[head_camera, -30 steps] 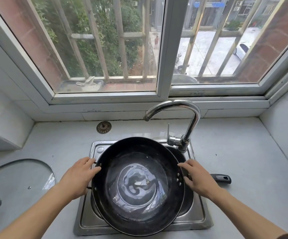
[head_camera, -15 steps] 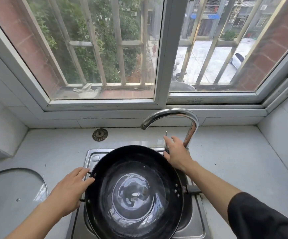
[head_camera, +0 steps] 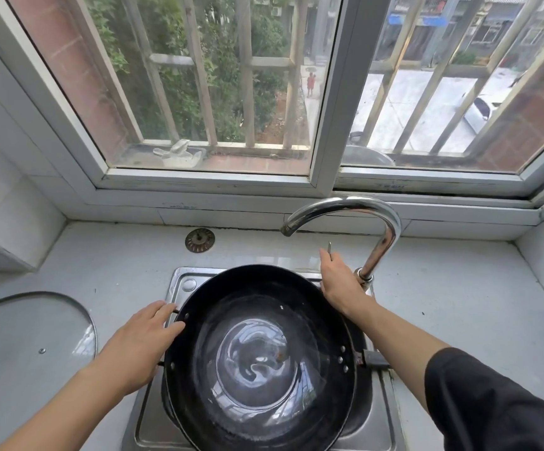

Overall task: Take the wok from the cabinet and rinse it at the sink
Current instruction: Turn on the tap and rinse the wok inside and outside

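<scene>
Head view: glass lid (head_camera: 33, 333) on counter at left. Left hand (head_camera: 140, 343), fingers loosely curved, holds wok (head_camera: 257, 359) rim; wok sits over sink (head_camera: 384, 421), water pooled inside. Right hand (head_camera: 337, 278) grips faucet (head_camera: 381, 242) lever.

The right arm (head_camera: 394, 340) wears a black sleeve (head_camera: 492, 408) reaching the elbow. The left arm (head_camera: 78, 395) is bare. Both hands are bare.
</scene>
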